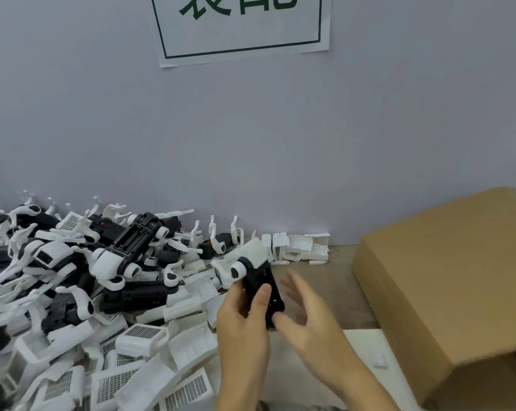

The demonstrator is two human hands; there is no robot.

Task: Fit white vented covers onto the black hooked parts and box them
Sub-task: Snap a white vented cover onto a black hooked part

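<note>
left hand (245,318) grips a black part (264,292) with its cover (251,250); right hand (304,312), blurred, fingers spread beside it.

one head view looks forward and down, close over the table (334,292).

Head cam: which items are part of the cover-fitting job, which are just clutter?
In the job:
- black hooked part, held in left hand
- right hand, open beside it
- white vented covers
- heap of black parts
- cardboard box

Lying about:
- wall sign
- white sheet on the table
</note>
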